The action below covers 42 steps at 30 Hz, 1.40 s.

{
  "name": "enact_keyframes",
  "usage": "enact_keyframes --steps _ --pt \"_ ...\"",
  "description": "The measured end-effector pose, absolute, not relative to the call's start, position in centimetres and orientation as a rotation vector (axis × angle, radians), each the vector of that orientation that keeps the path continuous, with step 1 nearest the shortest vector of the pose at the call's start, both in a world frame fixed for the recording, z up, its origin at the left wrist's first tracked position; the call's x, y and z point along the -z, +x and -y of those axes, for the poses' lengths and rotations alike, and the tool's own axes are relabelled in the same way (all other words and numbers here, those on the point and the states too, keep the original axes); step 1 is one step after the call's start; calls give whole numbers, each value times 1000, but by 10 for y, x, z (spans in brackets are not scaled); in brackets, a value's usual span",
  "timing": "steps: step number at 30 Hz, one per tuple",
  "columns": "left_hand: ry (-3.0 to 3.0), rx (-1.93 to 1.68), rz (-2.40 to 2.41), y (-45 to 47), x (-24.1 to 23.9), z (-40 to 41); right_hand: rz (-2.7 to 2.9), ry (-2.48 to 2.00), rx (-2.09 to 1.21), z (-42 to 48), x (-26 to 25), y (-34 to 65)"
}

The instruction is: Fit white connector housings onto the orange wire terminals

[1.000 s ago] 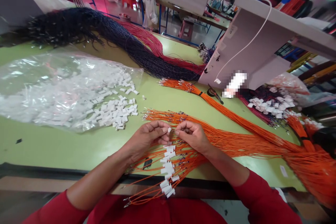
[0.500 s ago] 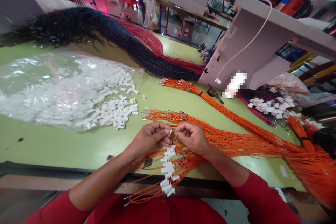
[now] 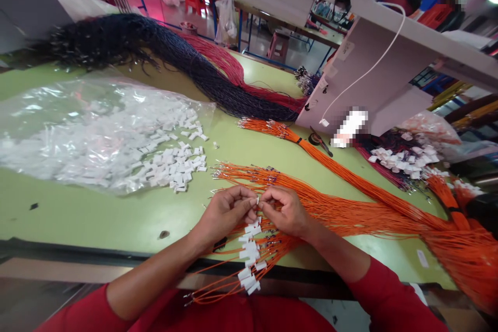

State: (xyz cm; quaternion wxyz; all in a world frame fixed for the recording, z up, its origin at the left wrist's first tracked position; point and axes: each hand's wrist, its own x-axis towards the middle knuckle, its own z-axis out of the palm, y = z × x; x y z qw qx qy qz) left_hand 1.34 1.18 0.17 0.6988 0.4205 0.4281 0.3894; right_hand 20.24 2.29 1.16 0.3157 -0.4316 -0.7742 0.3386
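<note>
My left hand point(image 3: 225, 212) pinches a small white connector point(image 3: 257, 200) between thumb and fingertips. My right hand point(image 3: 286, 211) meets it fingertip to fingertip, closed on the end of a thin orange wire point(image 3: 268, 202). Both hands hover over a spread of orange wires point(image 3: 330, 207) on the green table point(image 3: 97, 218). Below the hands, several orange wires fitted with white connectors point(image 3: 249, 257) hang over the table's front edge. A pile of loose white connectors point(image 3: 175, 166) lies to the left of my hands.
A clear plastic bag point(image 3: 70, 129) holds more white connectors at left. Thick bundles of dark wires point(image 3: 163, 46) and red wires point(image 3: 229, 67) run across the back. A second orange bundle point(image 3: 280, 129), a grey angled stand point(image 3: 373, 78) and another connector heap point(image 3: 400, 158) sit at right.
The hands have closed in on each other slightly, fingertips now touching around the connector. The view has shifted a little downward.
</note>
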Motion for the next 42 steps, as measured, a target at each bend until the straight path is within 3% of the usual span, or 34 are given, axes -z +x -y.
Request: enact_keyframes --steps 12,19,24,32,42 --pt "943 -871 -948 12 -4 -14 1996 -1129 -1015 -24 -14 203" --pt "958 -876 -951 15 -1 -13 2028 -1191 -911 -22 -10 202" --pt "1336 -833 -1040 6 -5 -11 2029 -1137 -1020 -27 -20 206" --pt "2334 -748 -1241 -9 -12 -26 2276 -1208 -557 -60 -32 214" --pt "2404 -522 -1114 -17 -10 0 2490 -1010 -119 -46 -3 221"
